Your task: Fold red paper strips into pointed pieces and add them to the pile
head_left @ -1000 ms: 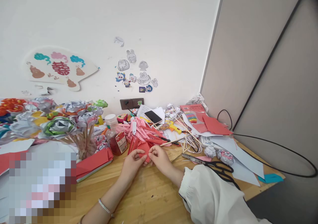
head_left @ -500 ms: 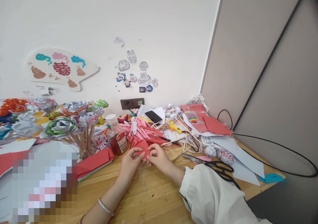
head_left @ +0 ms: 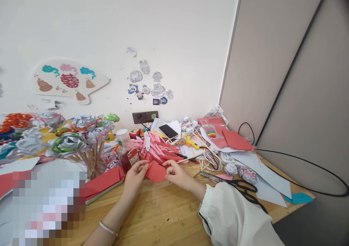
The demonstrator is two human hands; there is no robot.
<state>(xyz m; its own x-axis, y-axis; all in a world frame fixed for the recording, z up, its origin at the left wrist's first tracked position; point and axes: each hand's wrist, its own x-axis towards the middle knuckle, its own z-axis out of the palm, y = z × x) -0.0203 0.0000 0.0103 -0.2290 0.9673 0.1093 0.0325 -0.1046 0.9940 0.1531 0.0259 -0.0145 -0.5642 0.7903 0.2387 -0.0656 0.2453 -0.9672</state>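
Observation:
A piece of red paper (head_left: 156,172), partly folded, is held up just above the wooden table (head_left: 163,217). My left hand (head_left: 138,173) pinches its left side between thumb and fingers. At the right edge, my right hand (head_left: 174,174) grips the same sheet with thumb and curled fingers. Right behind it lies a heap of pink and red paper strips (head_left: 160,144). A jar with a white lid (head_left: 123,135) stands just beyond my left hand, a small red box beside it.
Black-handled scissors (head_left: 237,184) lie by my right forearm. Farther back are a phone (head_left: 168,131), a yellow glue gun (head_left: 192,142) and thin wooden sticks. Stacked red paper (head_left: 105,182) and a cluster of paper flowers (head_left: 68,142) fill the left. White sheets (head_left: 265,166) cover the right.
My hands have moved apart, the left one shifting leftward. More of the red paper now shows flat between them. The view has tilted slightly upward.

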